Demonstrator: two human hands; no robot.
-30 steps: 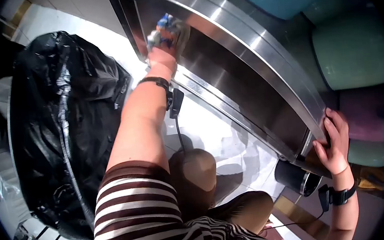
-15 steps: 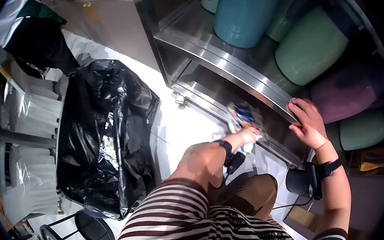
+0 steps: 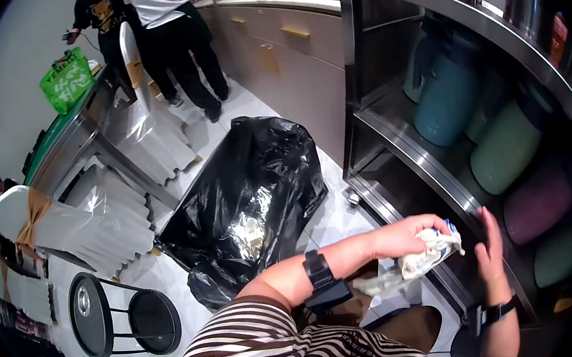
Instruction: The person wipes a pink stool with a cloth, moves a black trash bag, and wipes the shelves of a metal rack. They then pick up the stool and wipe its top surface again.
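Left hand (image 3: 409, 237): fingers curled shut around one crumpled white cloth-like wad with blue marks (image 3: 431, 255), a pale translucent end trailing towards the wrist side; wad held before the lower part of an open stainless-steel shelf rack (image 3: 416, 155). Right hand (image 3: 492, 255): spread open, fingers extended, gripping nothing visible, at the front edge of the rack's middle shelf; contact cannot be told. On that shelf: glossy rounded jugs, including one blue jug (image 3: 441, 112), one pale green jug (image 3: 512, 155) and one purple jug (image 3: 536, 201). On the floor, left of the rack: one large black plastic bag (image 3: 285, 168), crumpled silvery matter (image 3: 250, 231) showing on it. Farther left: one round black two-tier stand (image 3: 97, 331); white-covered chairs (image 3: 111, 219); one bright green printed carrier bag (image 3: 67, 82)
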